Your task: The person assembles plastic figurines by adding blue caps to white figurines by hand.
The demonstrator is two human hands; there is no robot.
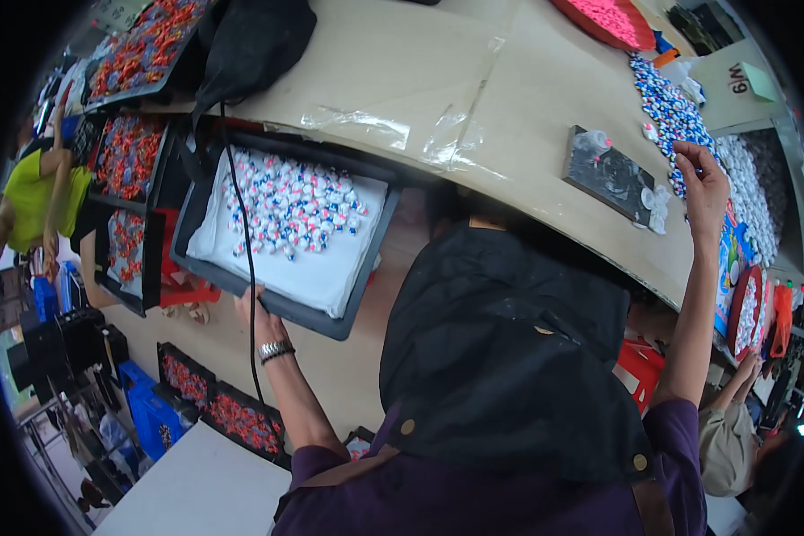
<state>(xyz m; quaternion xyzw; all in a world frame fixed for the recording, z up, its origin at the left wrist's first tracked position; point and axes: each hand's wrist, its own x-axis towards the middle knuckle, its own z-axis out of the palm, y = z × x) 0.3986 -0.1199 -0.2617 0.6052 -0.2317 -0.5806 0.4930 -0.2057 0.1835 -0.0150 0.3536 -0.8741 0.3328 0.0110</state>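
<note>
My left hand (257, 314) grips the near edge of a black tray (326, 323) that is tilted beside the table. White paper lines the tray, and many small white pieces with blue and pink parts (295, 210) lie on it. At the right, my right hand (707, 189) is raised at the edge of a heap of small blue-and-white pieces (670, 103). Its thumb and fingertips come together; anything between them is too small to make out. A dark rectangular block (609, 174) rests on the table nearby, with a clear wrapped lump (591, 143) on it.
Trays of red-orange pieces (127, 156) stack at the left, and a black cable (244, 223) hangs over my tray. A red basin of pink pieces (606, 20) stands far right. White pieces (749, 192) lie beyond my right hand. Other people work at both sides.
</note>
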